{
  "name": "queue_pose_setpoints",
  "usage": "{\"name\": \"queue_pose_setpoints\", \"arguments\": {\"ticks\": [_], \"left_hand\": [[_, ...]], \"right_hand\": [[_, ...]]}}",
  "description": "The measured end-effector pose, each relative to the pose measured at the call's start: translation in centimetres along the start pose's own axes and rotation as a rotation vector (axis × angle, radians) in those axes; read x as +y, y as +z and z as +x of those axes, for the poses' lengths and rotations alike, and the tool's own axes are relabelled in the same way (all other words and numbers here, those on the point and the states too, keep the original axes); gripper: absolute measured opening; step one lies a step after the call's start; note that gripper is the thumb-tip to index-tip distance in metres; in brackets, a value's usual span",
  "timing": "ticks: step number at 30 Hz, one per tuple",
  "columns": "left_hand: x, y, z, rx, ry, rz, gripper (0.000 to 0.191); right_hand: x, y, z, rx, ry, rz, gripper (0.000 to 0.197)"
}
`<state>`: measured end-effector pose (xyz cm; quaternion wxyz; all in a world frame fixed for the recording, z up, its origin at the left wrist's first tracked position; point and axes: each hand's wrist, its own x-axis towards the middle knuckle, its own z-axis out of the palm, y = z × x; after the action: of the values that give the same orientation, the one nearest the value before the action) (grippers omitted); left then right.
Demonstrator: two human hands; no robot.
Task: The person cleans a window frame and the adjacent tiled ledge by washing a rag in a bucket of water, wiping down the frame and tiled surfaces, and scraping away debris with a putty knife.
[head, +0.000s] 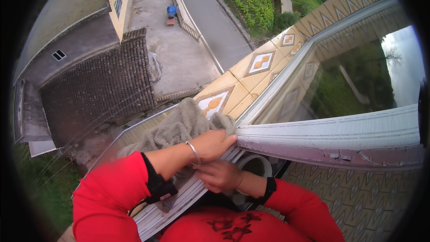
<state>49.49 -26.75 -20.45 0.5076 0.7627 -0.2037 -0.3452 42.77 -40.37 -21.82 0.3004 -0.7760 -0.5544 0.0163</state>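
Note:
A grey-beige terry cloth (181,124) lies bunched over the tiled outer window ledge (231,82) and the white window track (181,205). My left hand (213,144), with a silver bangle at its wrist, rests on the cloth's right end beside the corner of the white window frame (329,132); the fingers partly hide what they grip. Just below it, my right hand (220,175) has its fingertips pinched together near the bangle and the lower edge of the cloth. Whether cloth is between those fingertips cannot be told.
A white bucket (263,164) stands inside, below the frame. Window glass (356,77) reflects greenery at the right. Beyond the ledge is a drop to a tiled roof (100,77), a concrete yard (181,53) and a road (215,16). Thin cables run across the drop.

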Motion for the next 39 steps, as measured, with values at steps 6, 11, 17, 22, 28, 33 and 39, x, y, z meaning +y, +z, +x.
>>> {"name": "queue_pose_setpoints", "arguments": {"ticks": [6,11,17,22,28,33,39], "left_hand": [[-0.4,1.2,-8.0,-0.048,-0.142,0.066,0.049],[-1.3,-0.6,-12.7,-0.099,-0.328,-0.127,0.045],[0.3,-0.5,-16.3,0.007,-0.084,-0.523,0.035],[2.0,-0.8,-15.7,0.1,0.145,-0.389,0.031],[-0.3,-0.5,-9.8,0.105,-0.004,0.05,0.031],[-2.0,1.3,-3.7,0.22,0.164,0.691,0.028],[-0.6,2.3,-1.6,0.121,0.099,1.155,0.036]], "right_hand": [[-0.1,0.3,-0.1,-0.069,-0.137,0.005,0.019],[-2.2,-0.9,-0.6,-0.01,-0.116,0.081,0.02],[-4.8,-2.0,-0.6,0.202,0.897,0.544,0.037],[-5.4,-2.6,1.1,-0.066,0.793,0.393,0.035],[-6.2,-0.9,-0.1,-0.079,0.574,-0.014,0.024],[-7.2,-1.9,-1.9,-0.013,0.458,-0.164,0.027],[-6.8,-3.0,-4.4,0.049,0.563,-0.167,0.028]]}}
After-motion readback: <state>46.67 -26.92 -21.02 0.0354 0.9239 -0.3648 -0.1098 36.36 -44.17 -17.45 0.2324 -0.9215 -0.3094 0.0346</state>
